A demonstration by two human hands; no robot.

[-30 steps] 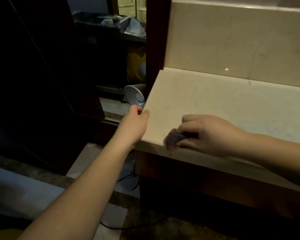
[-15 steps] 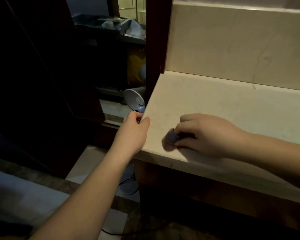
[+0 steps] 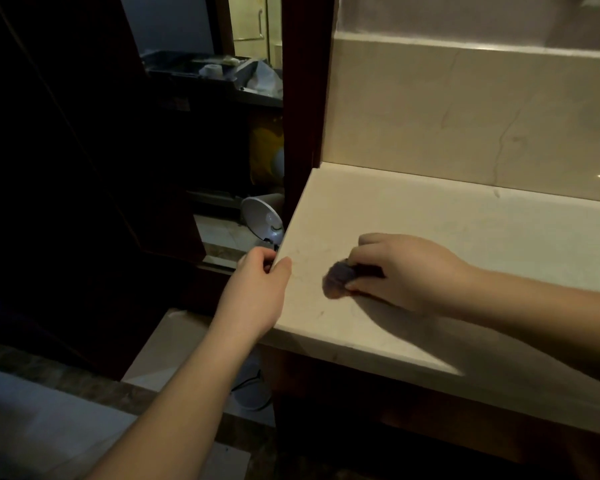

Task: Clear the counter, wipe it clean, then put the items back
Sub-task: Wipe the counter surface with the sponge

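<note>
A cream marble counter (image 3: 465,230) fills the right half of the head view, with nothing standing on the part I see. My right hand (image 3: 406,270) presses a small bunched grey-purple cloth (image 3: 336,280) onto the counter near its front left corner. Most of the cloth is hidden under the fingers. My left hand (image 3: 257,292) is curled over the counter's left edge, thumb on top and fingers wrapped around the side.
A marble backsplash (image 3: 465,109) rises behind the counter, and a dark wooden post (image 3: 302,98) stands at its left end. Left of the counter a white fan head (image 3: 260,220) sits low, its base and cable on the floor. Dark shelves with clutter lie beyond.
My right hand has slid the cloth a little away from the front edge, towards the back. My left hand stays gripping the counter's left edge.
</note>
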